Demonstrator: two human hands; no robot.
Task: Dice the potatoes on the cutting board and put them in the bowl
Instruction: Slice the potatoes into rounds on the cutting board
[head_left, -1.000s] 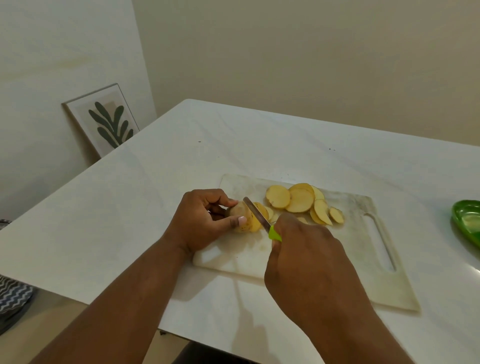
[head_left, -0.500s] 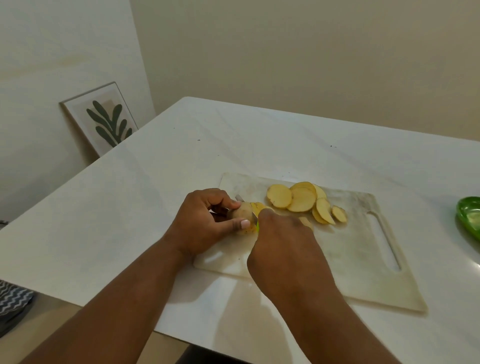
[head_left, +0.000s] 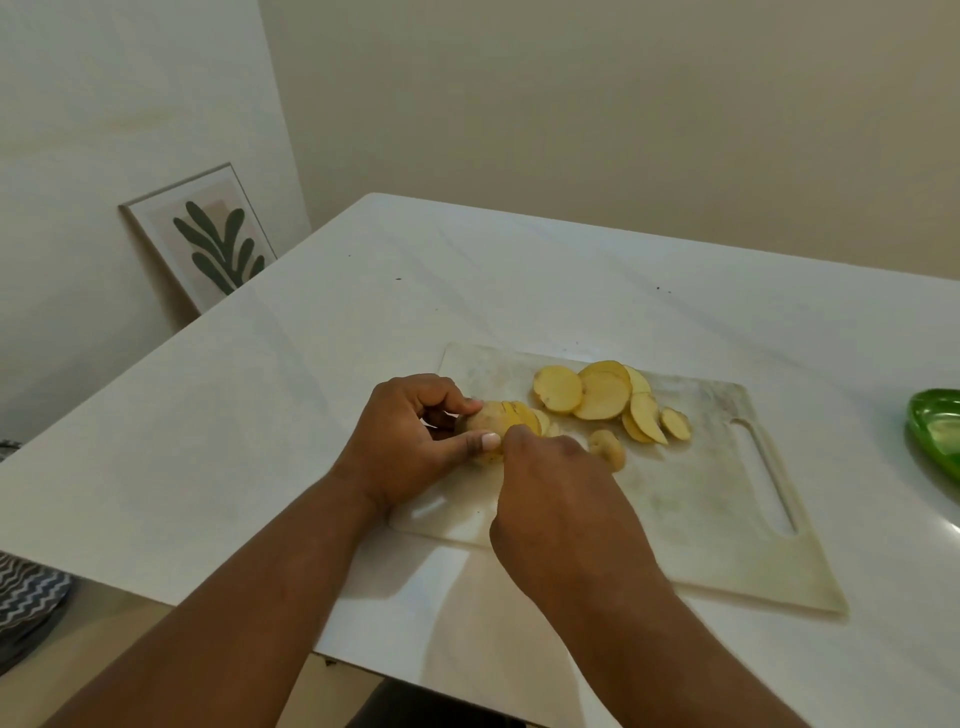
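From the head camera, the left hand (head_left: 410, 441) pinches the uncut end of a potato (head_left: 485, 423) between thumb and forefinger, holding it down on the cutting board (head_left: 727, 499) near its left edge. The right hand (head_left: 563, 499) is curled and sits hard against the cut face of the potato. A second ago its knife stood clear, blade slanting over the potato with the green handle showing; now the hand has slid forward and covers the knife completely, so I take it to be gripping the handle but cannot see this. Several fresh slices (head_left: 522, 415) stand packed against the potato's cut end, more than before, which suggests the cutting is moving steadily toward the fingers of the left hand.

A small end piece (head_left: 608, 448) now lies on the board just right of the right hand. Beyond it the fan of finished round slices (head_left: 602, 397) rests as it did. The green bowl (head_left: 935, 426) sits at the right edge of the table (head_left: 311, 389), well apart from the board, and no potato can be seen in it. My judgement: only slicing is under way; cutting into cubes and the transfer are both left to do.
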